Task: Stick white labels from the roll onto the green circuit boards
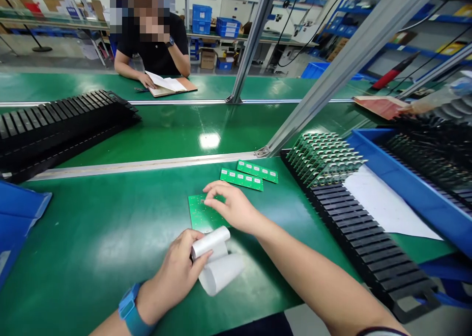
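pressing right hand [233, 207] on circuit board [202, 216] amid open mat [92, 228].

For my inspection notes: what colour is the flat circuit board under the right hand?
Green, with small pale marks; the flat circuit board under the right hand shows best in the head view.

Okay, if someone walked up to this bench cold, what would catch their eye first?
Probably the two hands at centre: the right hand presses its fingers on a green circuit board, while the left hand grips a white paper roll just below it. To the right, a black slotted rack carries a dense row of upright boards; across the table, a seated person rests a hand on an open notebook.
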The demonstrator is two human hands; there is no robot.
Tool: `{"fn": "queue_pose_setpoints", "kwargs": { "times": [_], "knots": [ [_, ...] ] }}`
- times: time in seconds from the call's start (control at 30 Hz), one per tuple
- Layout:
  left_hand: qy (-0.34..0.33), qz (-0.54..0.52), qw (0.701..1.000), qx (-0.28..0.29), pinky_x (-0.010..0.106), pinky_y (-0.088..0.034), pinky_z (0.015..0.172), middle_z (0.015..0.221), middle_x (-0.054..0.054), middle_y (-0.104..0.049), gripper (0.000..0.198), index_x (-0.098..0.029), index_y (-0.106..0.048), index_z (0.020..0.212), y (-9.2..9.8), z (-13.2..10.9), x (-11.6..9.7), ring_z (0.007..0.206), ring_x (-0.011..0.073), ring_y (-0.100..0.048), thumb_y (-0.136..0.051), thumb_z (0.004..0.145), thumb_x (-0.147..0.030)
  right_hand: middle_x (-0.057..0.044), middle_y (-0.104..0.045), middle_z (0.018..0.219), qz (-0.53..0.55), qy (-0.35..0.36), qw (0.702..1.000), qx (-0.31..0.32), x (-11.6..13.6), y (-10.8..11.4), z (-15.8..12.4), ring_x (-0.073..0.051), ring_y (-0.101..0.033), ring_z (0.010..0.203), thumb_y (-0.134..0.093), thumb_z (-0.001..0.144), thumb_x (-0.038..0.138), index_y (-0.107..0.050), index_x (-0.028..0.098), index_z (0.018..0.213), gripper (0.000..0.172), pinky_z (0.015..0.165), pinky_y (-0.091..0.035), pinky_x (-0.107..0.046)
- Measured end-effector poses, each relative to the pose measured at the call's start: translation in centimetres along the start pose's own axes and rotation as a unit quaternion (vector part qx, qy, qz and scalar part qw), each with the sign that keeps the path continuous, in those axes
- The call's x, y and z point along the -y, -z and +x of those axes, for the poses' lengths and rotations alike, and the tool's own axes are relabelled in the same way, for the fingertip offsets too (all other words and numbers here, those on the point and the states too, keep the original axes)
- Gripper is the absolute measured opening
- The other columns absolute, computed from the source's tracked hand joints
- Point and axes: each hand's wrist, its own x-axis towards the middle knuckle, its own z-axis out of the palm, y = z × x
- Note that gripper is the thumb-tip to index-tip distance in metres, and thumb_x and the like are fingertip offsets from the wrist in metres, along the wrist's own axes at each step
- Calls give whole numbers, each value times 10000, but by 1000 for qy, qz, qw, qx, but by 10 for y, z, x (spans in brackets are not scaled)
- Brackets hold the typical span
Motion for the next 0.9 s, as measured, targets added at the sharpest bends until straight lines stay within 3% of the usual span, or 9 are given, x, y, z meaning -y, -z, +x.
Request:
{"fn": "queue_pose_setpoints", "kwargs": {
  "times": [0.1,0.2,0.43,0.9],
  "knots": [
    [-62,-1,998,1,352,-517,831,1065,46,-643,195,-262,-508,1111,1,1,2,994,225,-648,-590,959,-171,-80,-717,1067,-14,-46,998,52,-19,-5,32,-225,-663,1066,-719,874,80,-652,177,746,174,1018,-457,-426],
    [-56,-8,998,15,384,-526,888,1144,61,-655,256,-272,-497,1138,0,2,5,1068,243,-646,-594,948,-129,-61,-717,1015,-14,-48,994,94,-30,-17,43,-212,-661,1035,-736,865,77,-665,177,736,178,1018,-438,-419],
    [-13,-23,999,40,379,-548,896,1175,44,-660,330,-285,-500,1128,1,3,7,1098,245,-655,-652,911,-88,-25,-700,947,-23,-54,992,111,-40,-28,37,-191,-636,962,-752,874,93,-669,181,748,175,1005,-398,-422],
    [-9,-22,999,43,417,-569,932,1196,62,-654,349,-288,-484,1157,-2,3,8,1160,261,-644,-647,916,-96,-23,-698,985,-88,-80,987,109,-35,-31,36,-194,-596,986,-746,900,96,-662,174,782,164,946,-359,-406]
  ]
}}
